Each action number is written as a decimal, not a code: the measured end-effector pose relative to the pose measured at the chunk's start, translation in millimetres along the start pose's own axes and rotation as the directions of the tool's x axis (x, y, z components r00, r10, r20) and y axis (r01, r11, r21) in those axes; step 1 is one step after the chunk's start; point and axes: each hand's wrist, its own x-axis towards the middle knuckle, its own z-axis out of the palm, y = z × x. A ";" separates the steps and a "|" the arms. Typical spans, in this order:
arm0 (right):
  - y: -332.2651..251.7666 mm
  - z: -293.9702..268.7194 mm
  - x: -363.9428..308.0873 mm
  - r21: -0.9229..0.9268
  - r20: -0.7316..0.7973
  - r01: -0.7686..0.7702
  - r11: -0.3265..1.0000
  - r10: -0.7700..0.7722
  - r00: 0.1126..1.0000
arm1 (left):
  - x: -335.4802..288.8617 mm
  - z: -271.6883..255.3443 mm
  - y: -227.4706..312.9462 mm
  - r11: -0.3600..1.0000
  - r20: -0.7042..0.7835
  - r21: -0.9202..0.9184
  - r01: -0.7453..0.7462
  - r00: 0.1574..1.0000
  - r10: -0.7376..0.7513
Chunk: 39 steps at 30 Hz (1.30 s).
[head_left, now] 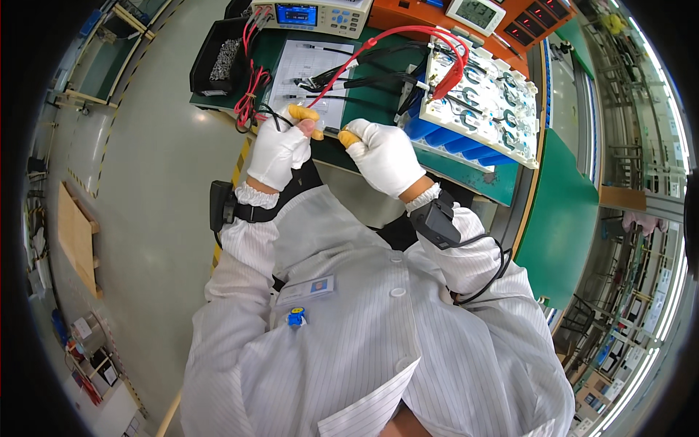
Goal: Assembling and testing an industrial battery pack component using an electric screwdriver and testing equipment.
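My left hand (280, 153), in a white glove with yellow finger covers and a bare thumb tip, is closed in a pinch. A thin red lead (338, 75) runs down to its fingertips, and a black lead (273, 114) passes at its knuckles. To its right, my right hand (386, 156), gloved the same way, is curled closed over the table's near edge; whatever its fingers hold is hidden. Beyond my right hand stands a pack of blue cylindrical cells (444, 138) under a white top plate (480, 102) with black wires. Thick red cables (455, 73) arch over the plate.
A bench meter (313, 16) with a blue screen stands at the back. Left of it is a black bin (218, 62) of small grey parts. Printed sheets (291, 65) lie under black cables (393, 76) on the green table (466, 178). An orange unit (408, 16) carries displays.
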 end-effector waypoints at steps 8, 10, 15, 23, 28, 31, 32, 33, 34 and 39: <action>1.8 11.3 -4.5 -0.103 -0.033 0.094 0.990 -0.098 0.995 | -4.1 2.5 -10.2 0.996 -0.065 0.088 0.005 0.998 0.001; 0.3 13.2 -4.7 -0.093 -0.023 0.089 0.992 -0.092 0.995 | -4.6 5.8 -11.9 0.994 -0.097 0.105 0.007 0.995 0.003; -0.4 16.5 -4.2 -0.040 -0.023 0.112 0.993 -0.113 0.993 | -4.5 3.7 -21.9 0.997 -0.057 0.081 -0.016 0.998 0.021; 3.4 6.6 -0.3 0.037 -0.137 0.244 0.969 -0.237 0.962 | -14.5 3.9 -17.5 0.997 0.078 -0.074 -0.003 0.997 0.008; 1.1 -0.3 0.3 0.105 -0.241 0.294 0.950 -0.262 0.935 | -1.0 -22.6 -40.8 0.961 -0.049 0.074 0.265 0.964 -0.262; 2.3 -2.9 -1.9 0.135 -0.275 0.290 0.947 -0.245 0.930 | 4.7 -16.4 -35.7 0.994 -0.179 0.089 0.070 0.982 -0.053; 2.8 -2.8 -3.0 0.139 -0.299 0.293 0.946 -0.242 0.923 | 6.8 -13.2 -30.0 0.990 -0.223 0.136 -0.023 0.973 0.053; 2.5 -1.5 -3.6 0.140 -0.300 0.293 0.946 -0.241 0.923 | 12.2 -14.7 -25.6 0.973 -0.246 0.203 -0.108 0.956 0.158; 2.8 1.1 -4.0 0.199 -0.297 0.289 0.936 -0.223 0.928 | 19.4 -22.0 -23.3 0.931 -0.299 0.352 -0.098 0.931 0.211; -5.3 -3.1 -4.7 0.307 -0.249 0.234 0.922 -0.159 0.955 | 58.7 -47.9 -19.5 0.285 -0.092 0.948 -0.141 0.736 0.671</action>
